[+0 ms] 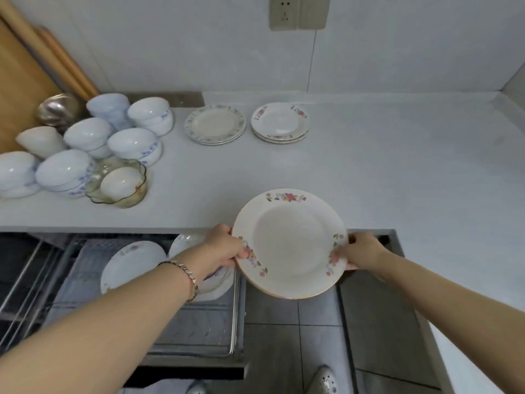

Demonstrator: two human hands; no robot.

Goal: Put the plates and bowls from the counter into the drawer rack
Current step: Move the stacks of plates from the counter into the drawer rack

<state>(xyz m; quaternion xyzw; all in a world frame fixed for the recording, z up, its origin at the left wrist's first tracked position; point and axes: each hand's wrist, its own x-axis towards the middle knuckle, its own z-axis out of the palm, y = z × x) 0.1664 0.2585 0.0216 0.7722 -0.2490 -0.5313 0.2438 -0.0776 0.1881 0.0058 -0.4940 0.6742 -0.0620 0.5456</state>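
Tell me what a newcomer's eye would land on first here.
First, the flowered plate, gripped at its rim by the left hand and right hand just past the front edge of the counter. Next, the crowd of upturned white bowls at the counter's left end, and two plate stacks near the wall. Below left, the open drawer rack already holds plates.

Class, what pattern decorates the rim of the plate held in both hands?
Pink, purple and yellow flower sprays on a white plate, clearest in the head view.
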